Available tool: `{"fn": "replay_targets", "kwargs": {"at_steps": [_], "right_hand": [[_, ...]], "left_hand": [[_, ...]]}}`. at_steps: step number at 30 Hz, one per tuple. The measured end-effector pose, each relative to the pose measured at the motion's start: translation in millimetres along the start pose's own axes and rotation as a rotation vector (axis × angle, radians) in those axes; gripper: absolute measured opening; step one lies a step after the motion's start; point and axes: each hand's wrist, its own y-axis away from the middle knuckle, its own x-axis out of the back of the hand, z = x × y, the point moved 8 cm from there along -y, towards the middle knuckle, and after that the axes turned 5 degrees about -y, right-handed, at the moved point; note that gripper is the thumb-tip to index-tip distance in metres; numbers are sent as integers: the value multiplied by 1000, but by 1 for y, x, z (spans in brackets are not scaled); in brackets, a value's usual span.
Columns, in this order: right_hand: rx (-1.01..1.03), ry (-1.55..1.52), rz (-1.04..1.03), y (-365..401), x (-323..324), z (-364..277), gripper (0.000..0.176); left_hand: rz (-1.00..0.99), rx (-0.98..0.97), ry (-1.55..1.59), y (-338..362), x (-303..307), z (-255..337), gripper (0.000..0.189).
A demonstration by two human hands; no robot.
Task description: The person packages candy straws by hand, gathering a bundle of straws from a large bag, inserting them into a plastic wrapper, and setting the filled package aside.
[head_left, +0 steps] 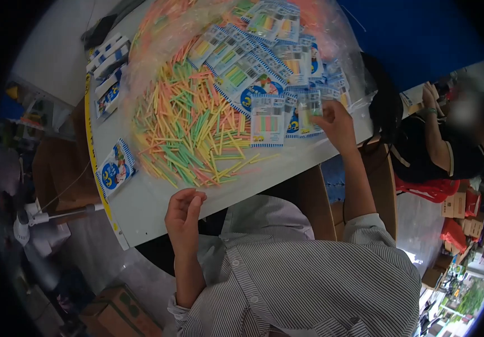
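A heap of loose coloured sticks, yellow, green, orange and pink, lies on a clear plastic sheet on the white table. Beyond it, several filled blue-and-white packets overlap in a pile. My right hand reaches over the table's edge and grips one small clear packet of sticks at the near side of that pile. My left hand hovers at the table's near edge, fingers loosely curled with nothing visible in them, just short of the stick heap.
Flat printed packets lie apart at the left and in a stack at the far left. Another person in a black shirt sits at the right. A white fan and cardboard boxes stand below the table.
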Motion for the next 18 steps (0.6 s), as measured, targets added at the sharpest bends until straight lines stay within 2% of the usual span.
{"fn": "replay_targets", "kwargs": {"at_steps": [1, 3, 4, 6, 7, 9, 11, 12, 13, 14, 16, 18], "right_hand": [[10, -21, -30, 2, -6, 0, 30], [200, 199, 172, 8, 6, -21, 34], [211, 174, 148, 10, 1, -36, 34], [190, 192, 371, 20, 22, -66, 27], [196, 179, 355, 24, 16, -79, 27], [138, -280, 58, 29, -27, -106, 15], [292, -382, -278, 39, -80, -144, 9], [301, -382, -281, 36, -89, -147, 9], [437, -260, -273, 32, -98, -157, 13], [571, -140, -262, 28, -107, -168, 18], [669, -83, -322, 19, -120, -184, 22], [766, -19, -370, 19, -132, -197, 25]], "left_hand": [[15, 9, 8, 0, 4, -2, 16], [30, 8, -18, 1, 7, -2, 16], [10, 0, -30, 1, 6, -2, 16], [34, -7, -59, 1, 11, -4, 16], [21, -20, -78, 1, 9, -4, 17], [35, -31, -175, -2, 8, -2, 16], [37, -56, -260, -10, 7, 3, 16], [63, -105, -363, -13, 12, 9, 16], [93, -156, -467, -18, 17, 16, 16], [107, -161, -466, -23, 22, 20, 16], [194, -142, -501, -30, 37, 26, 17], [176, -151, -539, -39, 41, 26, 17]]}}
